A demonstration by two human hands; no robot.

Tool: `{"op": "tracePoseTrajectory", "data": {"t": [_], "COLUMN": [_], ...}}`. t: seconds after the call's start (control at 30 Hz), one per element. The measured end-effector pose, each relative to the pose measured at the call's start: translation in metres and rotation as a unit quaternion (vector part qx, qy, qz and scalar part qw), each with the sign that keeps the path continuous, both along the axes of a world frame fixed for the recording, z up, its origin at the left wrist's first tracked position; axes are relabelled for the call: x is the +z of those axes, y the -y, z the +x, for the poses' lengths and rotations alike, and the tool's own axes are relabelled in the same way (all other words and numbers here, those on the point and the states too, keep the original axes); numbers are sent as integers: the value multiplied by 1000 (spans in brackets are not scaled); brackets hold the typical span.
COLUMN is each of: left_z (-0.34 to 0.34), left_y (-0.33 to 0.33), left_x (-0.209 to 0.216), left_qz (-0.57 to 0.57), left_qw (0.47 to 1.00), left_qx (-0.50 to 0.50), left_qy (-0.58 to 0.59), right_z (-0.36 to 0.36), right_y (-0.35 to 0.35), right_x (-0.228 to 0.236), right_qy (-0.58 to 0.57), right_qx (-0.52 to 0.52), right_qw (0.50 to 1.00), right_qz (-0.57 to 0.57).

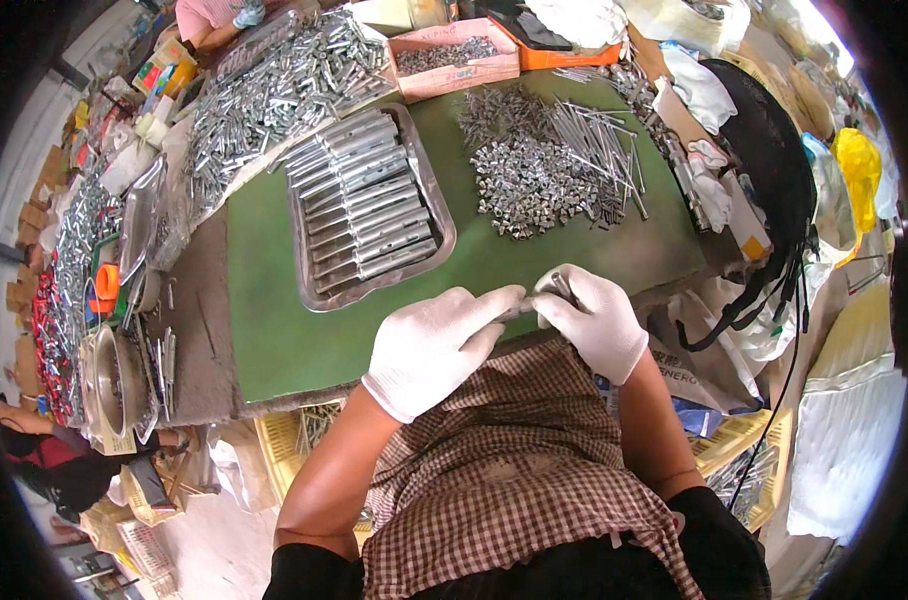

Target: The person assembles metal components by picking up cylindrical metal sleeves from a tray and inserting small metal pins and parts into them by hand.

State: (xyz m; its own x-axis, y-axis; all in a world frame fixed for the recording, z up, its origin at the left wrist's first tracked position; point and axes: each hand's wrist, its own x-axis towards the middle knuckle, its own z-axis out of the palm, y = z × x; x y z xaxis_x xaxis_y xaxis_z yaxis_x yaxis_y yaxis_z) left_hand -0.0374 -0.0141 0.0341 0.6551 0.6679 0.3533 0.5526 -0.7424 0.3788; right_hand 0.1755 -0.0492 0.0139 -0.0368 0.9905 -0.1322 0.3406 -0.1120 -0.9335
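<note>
Both my hands are in white gloves and meet over the near edge of the green work mat [264, 340]. The fingertips of my left hand [439, 345] pinch a small grey metal part [519, 309], mostly hidden by the gloves. My right hand [599, 322] is closed, its fingertips at the same part. A short metal rod [564, 288] sticks up between its thumb and fingers. Left of centre lies a metal tray [445, 225] with a row of silver tubes [389, 222], thin rods extending from their left ends.
Beyond my hands lie piles of small silver clips [529, 185], dark screws [504, 112] and long thin pins [599, 140]. A pink box [454, 82] of small parts and a heap of metal tubes [284, 85] stand behind. Another person's gloved hand [249, 14] shows at the top left.
</note>
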Motion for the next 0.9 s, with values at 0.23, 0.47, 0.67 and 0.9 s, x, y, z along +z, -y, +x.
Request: {"op": "tracePoseTrajectory", "data": {"t": [0.23, 0.47, 0.67, 0.9], "left_z": [2, 7, 22, 32], "left_y": [0, 4, 13, 14], "left_x": [-2, -1, -8, -17], "left_qz": [-18, 30, 74, 53], "left_qw": [999, 998, 990, 983], "left_qx": [39, 49, 82, 109], "left_qy": [5, -27, -87, -135], "right_z": [-1, 3, 33, 23], "right_y": [0, 1, -45, -106], "right_x": [1, 2, -7, 11], "right_qy": [37, 15, 226, 411], "right_qx": [-7, -25, -63, 101], "right_qw": [994, 999, 947, 873], "right_qz": [104, 25, 218, 241]}}
